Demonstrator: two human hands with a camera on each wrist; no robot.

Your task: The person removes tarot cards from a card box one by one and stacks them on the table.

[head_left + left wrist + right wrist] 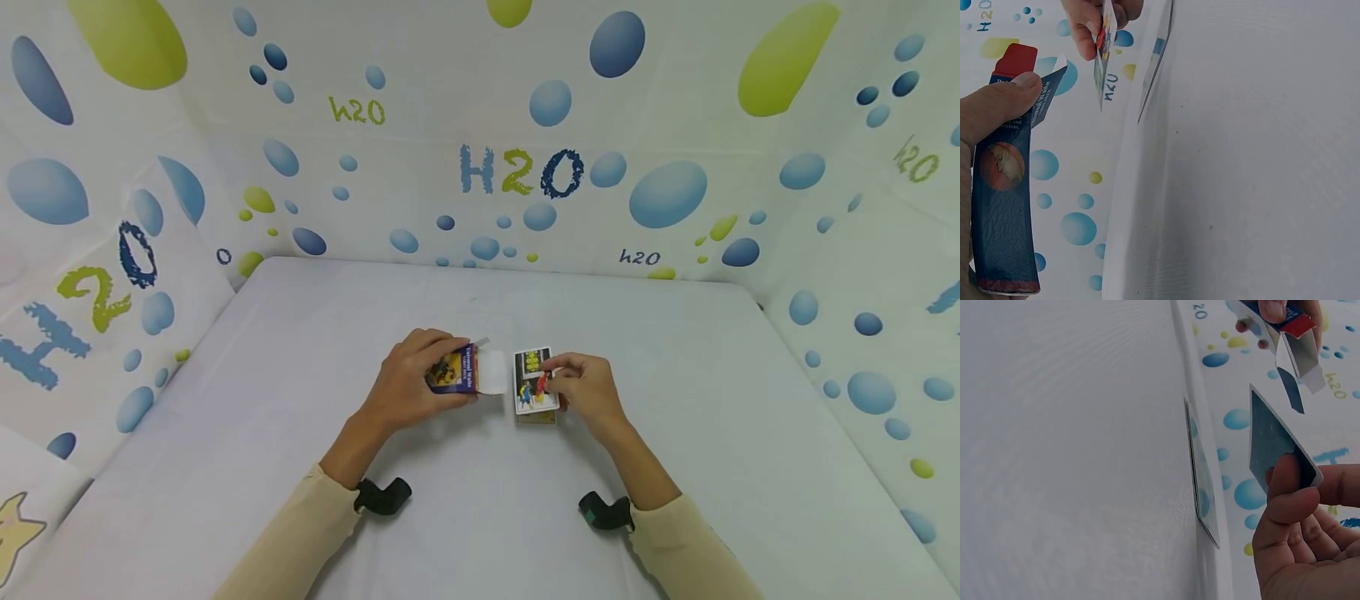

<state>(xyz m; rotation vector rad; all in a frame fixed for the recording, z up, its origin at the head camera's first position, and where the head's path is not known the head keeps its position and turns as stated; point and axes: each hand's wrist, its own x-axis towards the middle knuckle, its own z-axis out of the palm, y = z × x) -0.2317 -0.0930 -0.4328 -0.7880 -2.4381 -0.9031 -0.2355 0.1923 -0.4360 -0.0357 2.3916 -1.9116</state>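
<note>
My left hand (405,379) grips a blue tarot card box (467,371), its white end flap (492,372) standing open toward the right. In the left wrist view the thumb presses near the box's red tab (1017,57). My right hand (594,392) pinches a tarot card (527,402) by its right edge, between thumb and fingers. The card's printed face is up, and its bluish back (1270,434) shows in the right wrist view. Below the held card, one or more cards (1202,478) lie flat on the table, mostly covered by it in the head view.
A white cloth covers the table (480,517). Patterned sheeting (420,175) with blue and green drops rises at the back and both sides. Black wrist cameras (384,497) sit at both cuffs.
</note>
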